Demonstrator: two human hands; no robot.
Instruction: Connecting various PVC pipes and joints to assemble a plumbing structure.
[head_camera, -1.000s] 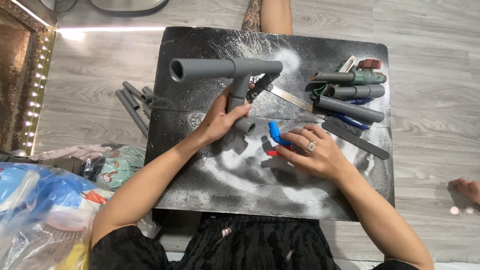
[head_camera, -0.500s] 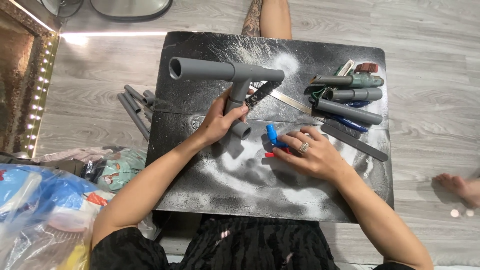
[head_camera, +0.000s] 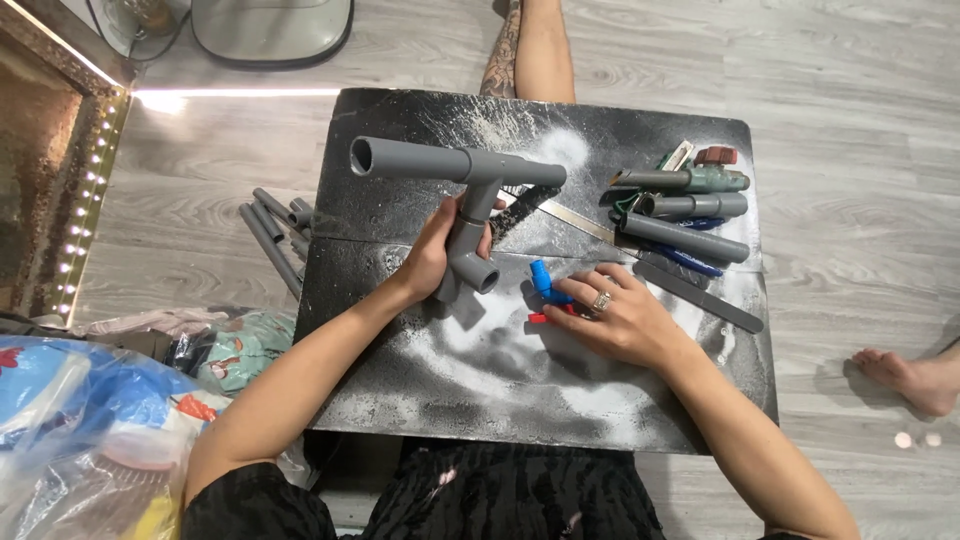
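My left hand grips the lower stem of a grey plastic pipe assembly, a long tube joined by a tee to a short leg ending in an open fitting. It is lifted slightly over a dark, dust-covered board. My right hand rests on the board just to the right, fingers curled over a small blue and red tool lying there.
Several grey pipe pieces and valves lie at the board's far right, with a flat metal ruler and a dark strip. Loose pipe offcuts lie on the floor at left. Another person's bare foot is at right.
My left hand has lifted and turned the pipe assembly a little nearer to me. My right hand stayed on the blue tool. The other person's foot moved in from the right.
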